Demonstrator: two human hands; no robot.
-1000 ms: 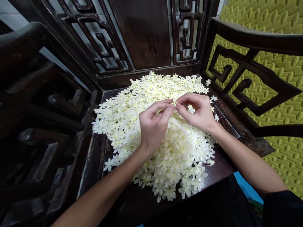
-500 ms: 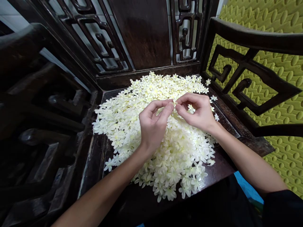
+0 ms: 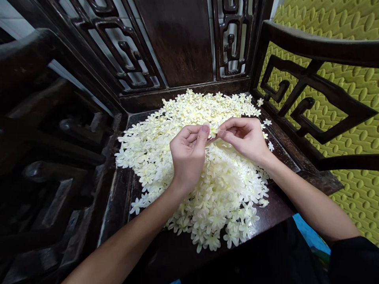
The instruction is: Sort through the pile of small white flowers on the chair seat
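Note:
A large heap of white, pale-yellow-centred flowers (image 3: 166, 138), perhaps artificial, covers the dark wooden chair seat (image 3: 268, 217). Above its middle, my left hand (image 3: 189, 152) has thumb and forefinger closed on a single small white flower (image 3: 212, 130). From the other side, my right hand (image 3: 244, 138) pinches with thumb and forefinger close to that flower's edge. Whatever lies between those right fingertips is too small to make out. The fingertips of the two hands are a short gap apart, with the flower showing between them.
Behind the heap rises a carved chair back (image 3: 180, 43). Wooden armrests flank the seat, the right armrest (image 3: 319, 43) in front of a yellow-green textured surface (image 3: 355, 189). A few loose flowers (image 3: 267, 122) lie near the seat's right edge.
My left hand has shifted slightly left and its thumb has moved up, widening the fingertip gap. More of the small flower shows between the hands. My right hand has barely moved.

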